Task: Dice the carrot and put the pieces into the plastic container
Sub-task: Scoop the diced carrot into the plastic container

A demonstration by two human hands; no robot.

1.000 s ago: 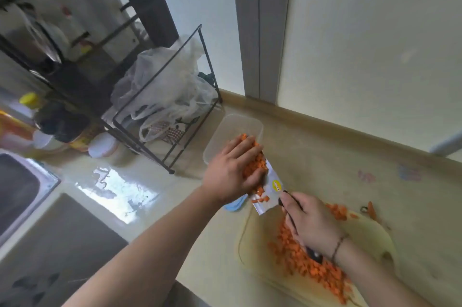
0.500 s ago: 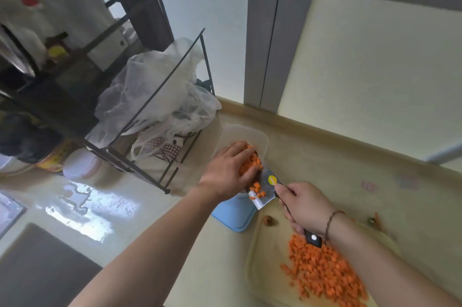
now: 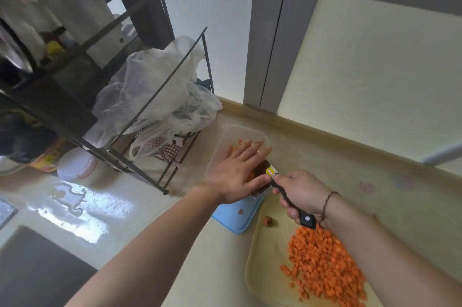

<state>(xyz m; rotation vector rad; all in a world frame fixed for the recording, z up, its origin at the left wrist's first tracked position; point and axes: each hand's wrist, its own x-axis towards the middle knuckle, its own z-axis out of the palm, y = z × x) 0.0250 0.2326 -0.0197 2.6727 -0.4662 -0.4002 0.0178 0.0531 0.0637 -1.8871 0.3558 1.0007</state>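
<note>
Holding a black-handled kitchen knife point(image 3: 292, 203) by its handle, the right hand point(image 3: 303, 193) has fingers curled round the grip, with a dark cord bracelet point(image 3: 327, 203) at the wrist. Knife blade with a yellow round sticker point(image 3: 270, 171) sits over the near edge of the clear rectangular plastic container point(image 3: 252, 132), tilted toward it. Left hand point(image 3: 237, 174) lies flat across the blade, fingers straight and close together, fingertips reaching over the container opening, thumb along the blade near the sticker. A few orange diced carrot pieces point(image 3: 236, 147) show inside the container beyond the fingers, more orange bits under the palm on the blade; count cannot be told. Big pile of diced carrot point(image 3: 325, 266) remains on the pale yellow plastic cutting board point(image 3: 265, 269) at lower right, partly under the right forearm. Light blue plastic lid point(image 3: 240, 216) lies on the cream countertop point(image 3: 155, 216) just below the container, touching the board's corner, one carrot bit point(image 3: 240, 211) on it. Small brownish carrot end point(image 3: 267, 221) sits on the board's upper corner. Black wire rack point(image 3: 160, 96) stands left of the container, holding crumpled translucent plastic bags point(image 3: 155, 91). White round lidded tub point(image 3: 75, 167) and a yellow-red tin point(image 3: 47, 159) sit under the rack at left.
</note>
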